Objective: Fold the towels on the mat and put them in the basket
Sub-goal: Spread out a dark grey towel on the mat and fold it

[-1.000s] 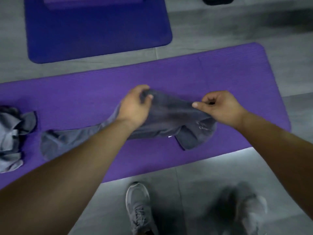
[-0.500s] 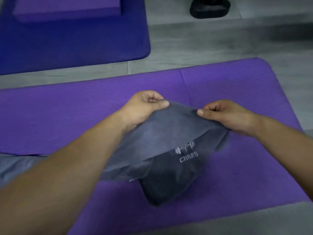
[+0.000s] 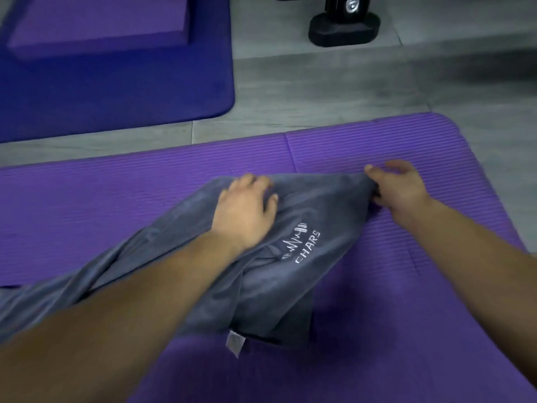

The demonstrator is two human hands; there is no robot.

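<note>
Grey towel: lies on the purple mat at the centre of the view, partly bunched. One long end trails toward 8 o'clock under the left forearm.
Towel markings: the white stitched logo reading "CHARS" faces up. A small white label sticks out of the hem at 6 o'clock.
Left hand: palm down on the towel's far edge, at 11 o'clock from the logo. The thumb presses on the cloth. The fingers appear to curl round the edge and grip it, though motion blur makes this less than sure.
Right hand: pinches the towel's far corner at 2 o'clock from the logo, and the cloth is drawn taut between the two hands.
Purple mat: ribbed, spread across the grey floor from 9 o'clock to 4 o'clock.
Blue mat: on the floor at 10 o'clock, apart from the purple one, with a purple block on it.
Black base: stands on the floor at 1 o'clock.
</note>
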